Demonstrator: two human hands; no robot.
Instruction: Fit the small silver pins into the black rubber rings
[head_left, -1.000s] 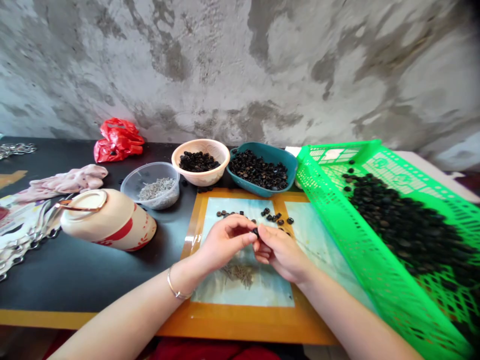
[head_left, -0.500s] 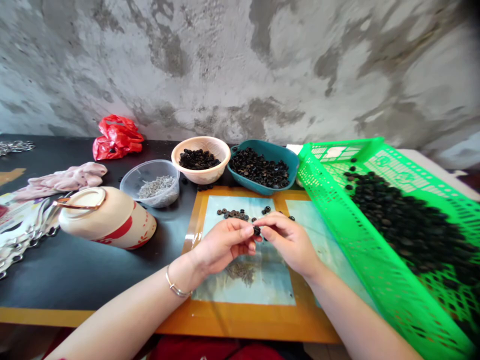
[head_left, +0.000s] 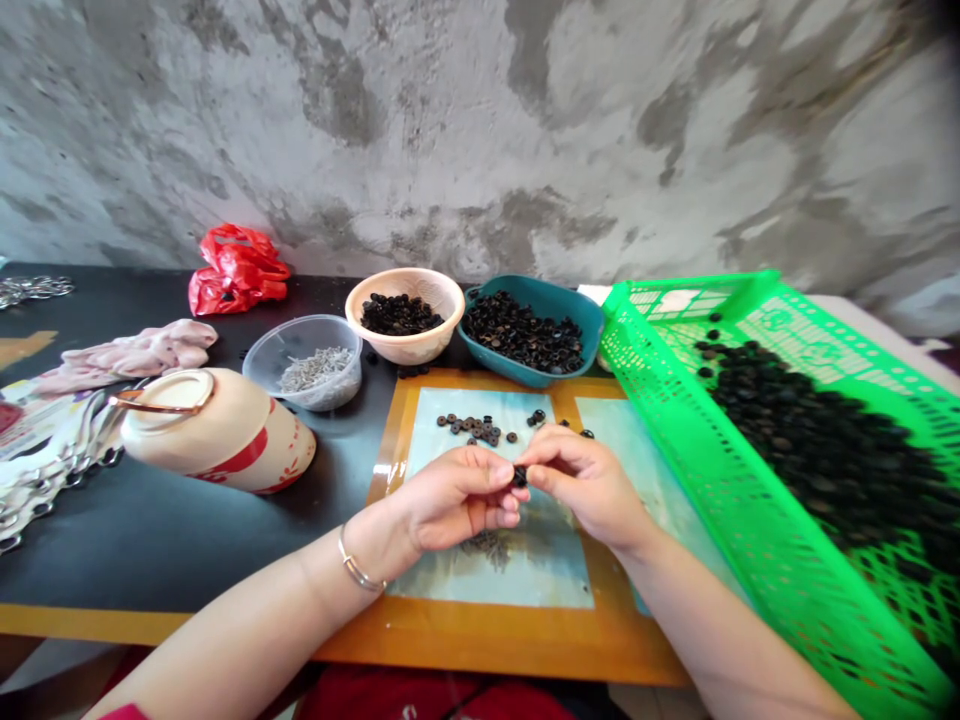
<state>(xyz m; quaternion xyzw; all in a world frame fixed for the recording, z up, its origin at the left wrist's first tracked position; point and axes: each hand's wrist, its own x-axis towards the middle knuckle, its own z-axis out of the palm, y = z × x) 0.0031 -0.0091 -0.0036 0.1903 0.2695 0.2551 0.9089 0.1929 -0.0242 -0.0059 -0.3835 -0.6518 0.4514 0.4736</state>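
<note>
The left hand (head_left: 457, 498) and right hand (head_left: 589, 482) meet above the orange-framed pale blue mat (head_left: 480, 640), fingertips closed narrow on one small black round ring (head_left: 519, 477), held between them; can't tell exactly which fingers bear it. Loose small black rings (head_left: 472, 430) lie near the mat's top edge, w/ a small heap of grey metal bits (head_left: 491, 548) just below the hands. Past the top edge: cream ceramic bowl (head_left: 409, 350) & teal plastic dish (head_left: 517, 372), both holding black rings. Along the right edge: bright green slotted plastic basket (head_left: 720, 520), heaped w/ more.
</note>
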